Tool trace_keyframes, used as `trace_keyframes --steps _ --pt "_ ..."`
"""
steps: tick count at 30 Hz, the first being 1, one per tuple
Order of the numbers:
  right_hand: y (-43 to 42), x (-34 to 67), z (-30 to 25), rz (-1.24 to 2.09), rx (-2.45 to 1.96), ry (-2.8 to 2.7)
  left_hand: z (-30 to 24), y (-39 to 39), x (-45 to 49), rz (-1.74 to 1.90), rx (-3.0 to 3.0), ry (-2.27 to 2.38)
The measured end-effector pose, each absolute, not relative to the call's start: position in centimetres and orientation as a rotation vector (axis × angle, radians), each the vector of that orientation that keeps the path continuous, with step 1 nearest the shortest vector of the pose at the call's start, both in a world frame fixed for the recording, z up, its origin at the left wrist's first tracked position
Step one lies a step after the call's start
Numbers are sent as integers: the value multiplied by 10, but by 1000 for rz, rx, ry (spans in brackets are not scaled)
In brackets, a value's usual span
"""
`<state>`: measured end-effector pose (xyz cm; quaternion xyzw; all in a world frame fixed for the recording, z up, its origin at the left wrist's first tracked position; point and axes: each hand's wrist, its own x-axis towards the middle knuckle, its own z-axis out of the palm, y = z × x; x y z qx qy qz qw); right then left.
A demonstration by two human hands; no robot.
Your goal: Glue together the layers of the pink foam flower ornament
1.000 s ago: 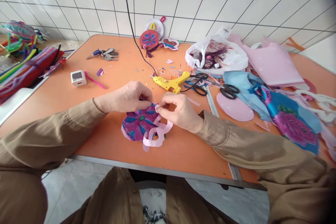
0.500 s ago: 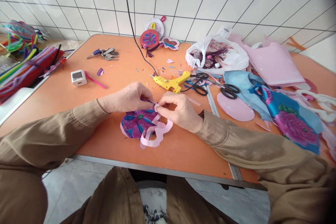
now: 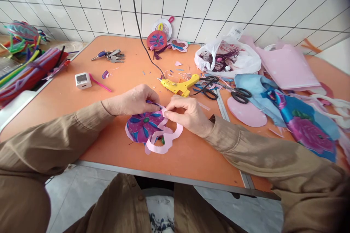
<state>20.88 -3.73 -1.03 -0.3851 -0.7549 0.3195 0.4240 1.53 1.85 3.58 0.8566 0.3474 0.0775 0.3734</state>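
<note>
A purple flower-printed fabric piece [image 3: 142, 126] lies on the orange table [image 3: 87, 142] near its front edge. A wavy pale pink strip [image 3: 164, 142] runs along its right side and curls loose below. My left hand [image 3: 133, 100] pinches the top edge of the fabric piece, fingers closed. My right hand [image 3: 188, 114] pinches the pink strip at the same spot, fingertips almost meeting those of the left.
A yellow glue gun [image 3: 179, 85] with a black cord lies just beyond my hands. Black scissors [image 3: 237, 94], blue floral fabric [image 3: 300, 123], pink sheets [image 3: 287, 67] and a white bag [image 3: 226, 58] fill the right. Keys [image 3: 109, 55], a white box [image 3: 82, 80] and pipe cleaners [image 3: 24, 71] sit left.
The fabric piece has turned slightly and the loose pink strip has spread out to the right. Both hands have stayed pinched at its top edge.
</note>
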Motion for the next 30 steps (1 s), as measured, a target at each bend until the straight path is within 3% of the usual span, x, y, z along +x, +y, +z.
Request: trace_keyframes --steps 16,30 --pt "-35 214 -9 888 -941 -1766 36 21 15 192 2097 1001" --pt "-30 212 -16 370 -725 -2018 38 16 16 136 1944 975"
